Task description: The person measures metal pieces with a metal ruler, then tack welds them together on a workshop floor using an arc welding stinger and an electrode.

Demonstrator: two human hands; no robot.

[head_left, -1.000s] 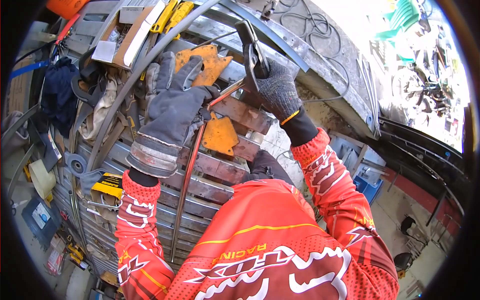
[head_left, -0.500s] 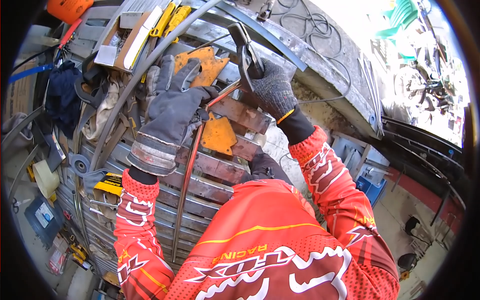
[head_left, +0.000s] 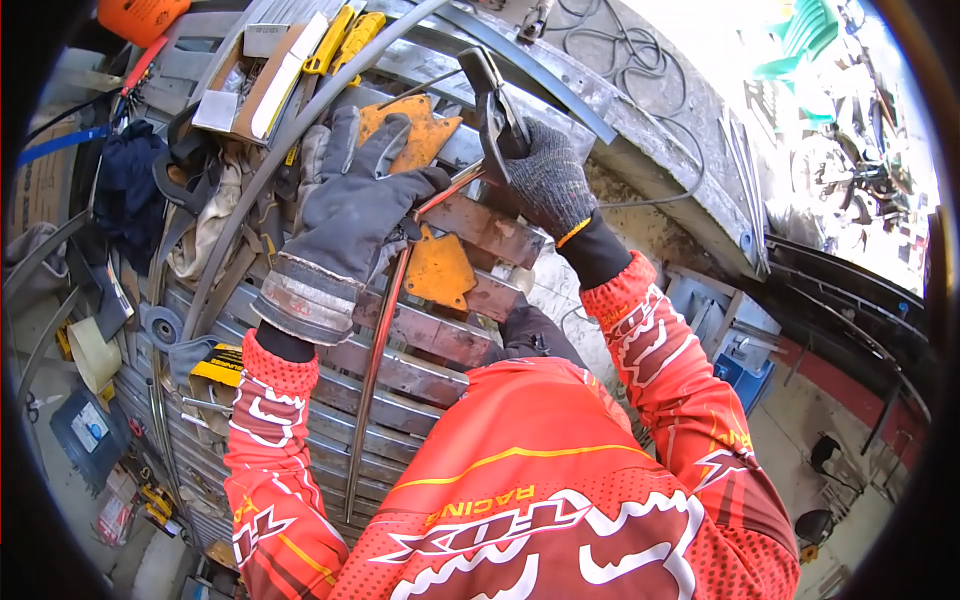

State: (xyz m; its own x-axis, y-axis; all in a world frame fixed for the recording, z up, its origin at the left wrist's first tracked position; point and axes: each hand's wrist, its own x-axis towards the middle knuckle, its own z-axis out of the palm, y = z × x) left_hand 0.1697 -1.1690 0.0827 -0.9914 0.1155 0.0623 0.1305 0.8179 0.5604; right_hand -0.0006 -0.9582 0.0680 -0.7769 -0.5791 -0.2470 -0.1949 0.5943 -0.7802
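My left hand (head_left: 345,220), in a thick grey work glove, has its thumb and index finger around a long reddish metal rod (head_left: 375,345); its other fingers stretch over the slatted metal table. My right hand (head_left: 548,182), in a grey knitted glove, grips a black clamp-like holder (head_left: 492,105) at the rod's upper end. A thin dark stick points left from the holder. An orange metal plate (head_left: 415,130) lies beyond my left hand, and a second orange plate (head_left: 440,270) lies right of the rod.
A cardboard box (head_left: 248,105) of small items and yellow cutters (head_left: 350,45) lie at the upper left, crossed by a thick grey cable (head_left: 270,165). Dark cloth (head_left: 128,190) lies farther left. Cables (head_left: 640,60) coil on the floor beyond the metal beam (head_left: 660,180).
The fingers of my left glove have shifted slightly, and the glove has tilted a little. My right hand and the holder have barely moved.
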